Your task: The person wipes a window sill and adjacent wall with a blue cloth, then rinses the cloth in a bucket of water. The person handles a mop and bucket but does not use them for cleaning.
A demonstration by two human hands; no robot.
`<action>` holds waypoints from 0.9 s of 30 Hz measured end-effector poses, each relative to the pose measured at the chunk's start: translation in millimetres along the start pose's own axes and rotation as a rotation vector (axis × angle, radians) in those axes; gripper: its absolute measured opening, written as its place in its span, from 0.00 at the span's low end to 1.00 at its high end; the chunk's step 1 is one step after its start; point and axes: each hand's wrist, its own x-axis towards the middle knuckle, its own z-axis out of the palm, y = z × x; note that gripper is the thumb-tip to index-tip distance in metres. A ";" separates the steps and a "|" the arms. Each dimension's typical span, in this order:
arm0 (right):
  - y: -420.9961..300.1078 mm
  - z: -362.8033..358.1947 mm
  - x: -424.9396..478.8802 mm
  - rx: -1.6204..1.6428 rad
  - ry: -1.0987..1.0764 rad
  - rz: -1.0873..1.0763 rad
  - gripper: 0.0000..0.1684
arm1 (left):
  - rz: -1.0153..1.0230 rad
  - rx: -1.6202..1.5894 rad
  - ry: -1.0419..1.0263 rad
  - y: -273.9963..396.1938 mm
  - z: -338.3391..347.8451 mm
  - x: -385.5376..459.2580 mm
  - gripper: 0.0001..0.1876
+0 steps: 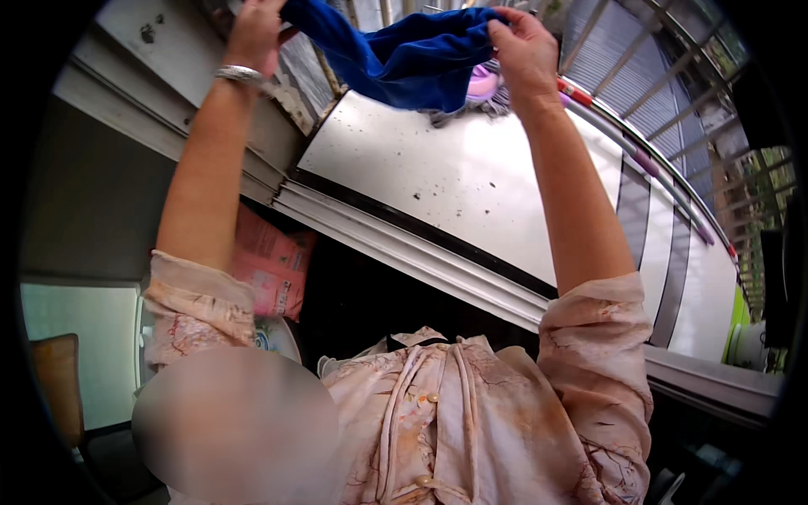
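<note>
A blue cloth point(404, 57) is stretched between my two hands at the top of the head view, sagging in the middle. My left hand point(262, 25), partly cut off by the picture's upper edge, grips its left end; a silver bracelet point(240, 74) circles that wrist. The right end is pinched between the thumb and fingers of my right hand point(522, 47). Behind the cloth lie a pink and purple plastic piece point(483, 83) and grey mop strands point(492, 106), partly hidden.
Below the cloth is a white tiled surface point(410, 158) with dark specks, edged by a sliding-door track point(404, 252). A long pole point(644, 161) lies along metal railings point(663, 69) at right. A pink printed bag point(271, 265) stands near my left forearm. A green and white pot point(748, 344) is far right.
</note>
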 end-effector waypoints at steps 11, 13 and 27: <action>-144.4 -158.0 -147.6 -0.256 0.407 -0.139 0.16 | 0.320 -0.187 -0.539 68.1 146.2 -111.7 0.15; -154.1 -167.4 -191.7 -0.293 0.492 -0.178 0.15 | -0.094 -0.421 -0.527 46.2 125.7 -124.6 0.19; -16.8 -187.0 -391.7 -1.305 -0.247 0.363 0.46 | 0.350 0.438 -1.229 -156.6 198.3 -377.9 0.18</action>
